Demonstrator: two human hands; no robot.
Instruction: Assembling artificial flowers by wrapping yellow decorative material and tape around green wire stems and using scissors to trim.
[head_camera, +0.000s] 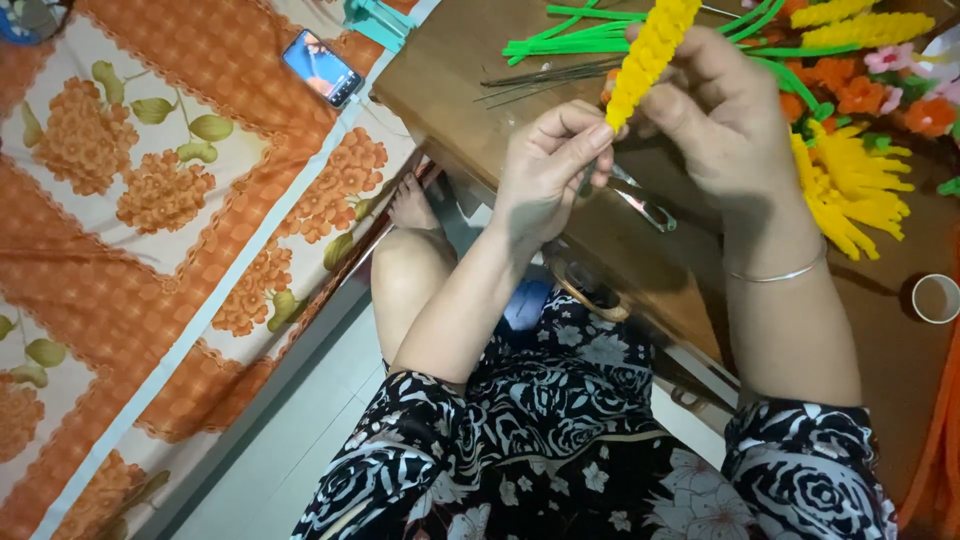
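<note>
Your left hand (545, 165) pinches the yellow twist's (648, 55) lower tip; right hand (715, 110) grasps its middle, above the table (560, 230). Twist looks nearly fully coiled; green stems (580, 35) lie unattached.

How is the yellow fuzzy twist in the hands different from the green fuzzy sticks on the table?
The yellow twist is thick and braided; the green sticks are thin and straight. The yellow twist is held up by the left hand and right hand; the green sticks lie untouched on the wooden table. Both look fuzzy, like pipe cleaners.
</note>
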